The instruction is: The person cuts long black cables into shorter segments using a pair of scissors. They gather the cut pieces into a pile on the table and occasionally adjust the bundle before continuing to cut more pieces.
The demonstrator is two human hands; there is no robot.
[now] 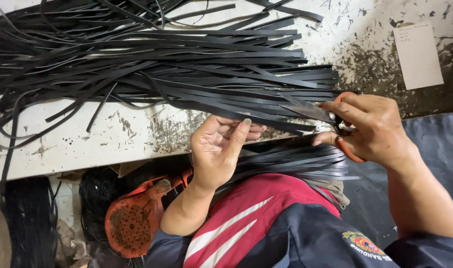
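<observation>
A big heap of long black rubber strips [152, 64] lies across a white, stained table [87, 144]. My left hand [219, 146] pinches a few strips at the table's front edge, thumb up against them. My right hand [367, 129] grips orange-handled scissors [330, 119], blades pointing left into the strip ends. A second bundle of cut black strips [296, 161] rests on my lap just below the table edge.
A white paper card [419, 54] lies on the dark, dirty patch at the table's right. Below the table sit an orange perforated basket [132, 223] and a hanging dark bundle of strips [30, 218]. A grey mat [434, 144] lies at the right.
</observation>
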